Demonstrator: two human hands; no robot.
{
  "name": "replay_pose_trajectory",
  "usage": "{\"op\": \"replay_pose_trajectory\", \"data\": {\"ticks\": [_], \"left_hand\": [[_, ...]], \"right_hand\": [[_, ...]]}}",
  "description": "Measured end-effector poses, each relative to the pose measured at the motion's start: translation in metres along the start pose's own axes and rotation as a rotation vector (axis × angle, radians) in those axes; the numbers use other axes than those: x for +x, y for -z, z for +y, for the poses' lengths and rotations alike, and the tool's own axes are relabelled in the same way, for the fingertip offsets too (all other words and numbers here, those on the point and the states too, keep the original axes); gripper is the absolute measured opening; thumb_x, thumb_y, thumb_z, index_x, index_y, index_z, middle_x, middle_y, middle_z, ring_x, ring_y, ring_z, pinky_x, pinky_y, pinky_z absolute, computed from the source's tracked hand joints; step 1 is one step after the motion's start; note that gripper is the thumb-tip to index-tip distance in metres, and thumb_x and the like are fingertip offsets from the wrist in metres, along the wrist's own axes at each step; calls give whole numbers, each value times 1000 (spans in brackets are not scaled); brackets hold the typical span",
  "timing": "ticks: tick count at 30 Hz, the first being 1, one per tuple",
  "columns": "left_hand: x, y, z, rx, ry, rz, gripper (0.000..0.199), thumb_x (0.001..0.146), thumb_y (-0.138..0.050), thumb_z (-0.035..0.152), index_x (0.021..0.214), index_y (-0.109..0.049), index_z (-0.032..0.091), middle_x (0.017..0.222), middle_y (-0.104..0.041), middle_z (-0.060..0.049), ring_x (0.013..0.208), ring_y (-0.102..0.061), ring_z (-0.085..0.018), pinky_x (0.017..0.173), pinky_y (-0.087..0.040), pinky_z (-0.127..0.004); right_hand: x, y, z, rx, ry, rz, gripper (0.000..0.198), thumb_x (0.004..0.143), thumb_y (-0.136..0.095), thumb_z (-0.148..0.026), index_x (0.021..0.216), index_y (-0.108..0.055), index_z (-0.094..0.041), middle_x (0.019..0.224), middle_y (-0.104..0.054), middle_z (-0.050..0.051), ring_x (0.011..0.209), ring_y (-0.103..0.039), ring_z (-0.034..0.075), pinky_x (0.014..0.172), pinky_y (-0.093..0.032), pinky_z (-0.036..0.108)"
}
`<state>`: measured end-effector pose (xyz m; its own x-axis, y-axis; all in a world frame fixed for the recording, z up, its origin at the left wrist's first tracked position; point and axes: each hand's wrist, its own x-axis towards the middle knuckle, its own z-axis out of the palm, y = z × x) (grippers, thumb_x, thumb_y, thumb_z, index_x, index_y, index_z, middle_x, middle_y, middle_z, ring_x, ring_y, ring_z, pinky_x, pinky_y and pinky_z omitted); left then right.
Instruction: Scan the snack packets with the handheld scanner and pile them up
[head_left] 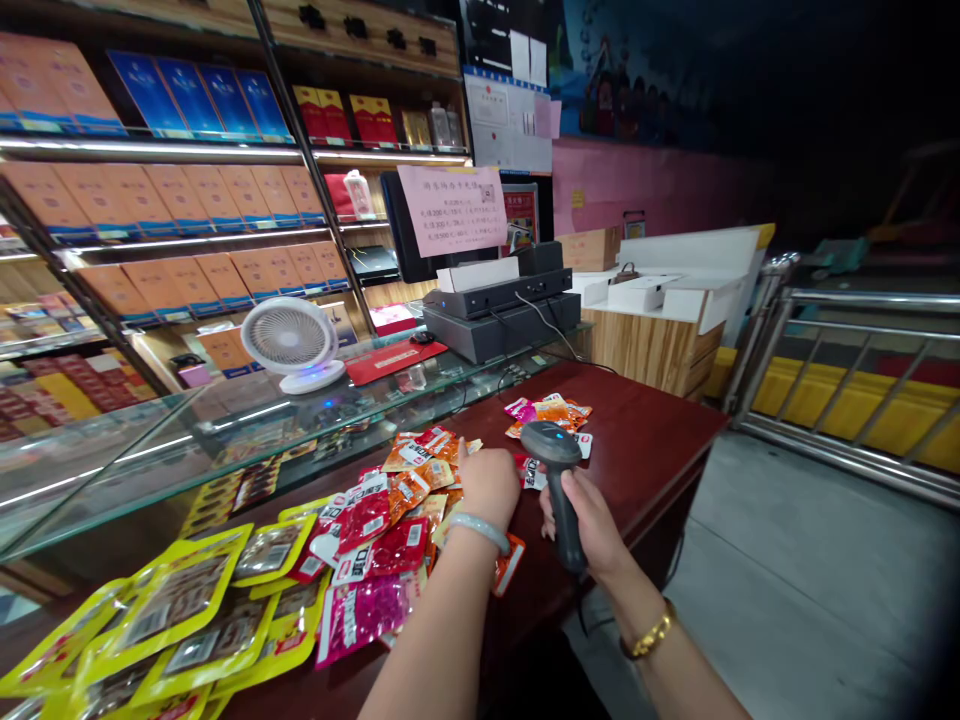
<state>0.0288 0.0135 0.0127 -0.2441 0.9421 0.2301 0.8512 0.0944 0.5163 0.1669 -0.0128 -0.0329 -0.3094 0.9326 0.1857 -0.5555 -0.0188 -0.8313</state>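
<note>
My right hand (589,515) is closed around the handle of a dark grey barcode scanner (568,500), its head turned toward the pile. My left hand (489,488), with a pale bangle at the wrist, is over the heap of small snack packets (386,535). Its fingers look curled, and what they grip, if anything, is hidden under the hand. Red, orange and magenta packets lie around it. Past the scanner sits a smaller group of packets (551,410). Large yellow-edged snack packs (187,590) are piled at the left.
The packets lie on a dark red wooden table (652,420). Beside it runs a glass counter (225,440) with a white fan (291,340), a red folder (394,358) and a black cash drawer (495,325). Metal railings (862,390) stand at the right.
</note>
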Motion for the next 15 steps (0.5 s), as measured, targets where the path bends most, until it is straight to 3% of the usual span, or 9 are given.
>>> {"op": "replay_pose_trajectory", "data": {"ticks": [1,4,8,12,15], "left_hand": [[2,1,-3,64,-50,1,7,75,-66,21,71,-71,18,83,-68,-15,105,-61,-33,108,-26,-53],[8,0,-13,268,-207,-47,27,80,-65,32,103,-70,20,109,-66,-16,114,-55,-31,102,-35,-44],[9,-4,-21,327,-226,-120,36,80,-65,43,108,-65,20,114,-64,-16,116,-54,-32,102,-34,-45],[9,-7,-21,300,-147,-92,47,70,-75,50,101,-60,17,109,-65,-18,113,-56,-35,98,-36,-45],[16,-5,-24,105,27,-24,44,76,-71,46,105,-54,17,95,-68,-15,95,-64,-31,85,-43,-39]], "right_hand": [[0,0,0,-1,-1,-3,41,87,-59,-57,102,-55,-20,55,-53,-7,39,-46,8,41,-42,22],[1,2,2,4,-3,-12,41,89,-57,-56,106,-55,-19,56,-53,-7,40,-45,9,41,-42,22],[2,2,4,-2,-2,-9,41,89,-56,-56,107,-55,-19,56,-53,-6,40,-45,9,42,-42,23],[2,2,3,-14,-12,1,42,87,-57,-59,104,-55,-20,56,-53,-7,40,-45,9,42,-42,23],[2,2,2,-14,-8,-6,43,86,-58,-59,104,-55,-20,57,-53,-7,40,-46,9,43,-42,23]]}}
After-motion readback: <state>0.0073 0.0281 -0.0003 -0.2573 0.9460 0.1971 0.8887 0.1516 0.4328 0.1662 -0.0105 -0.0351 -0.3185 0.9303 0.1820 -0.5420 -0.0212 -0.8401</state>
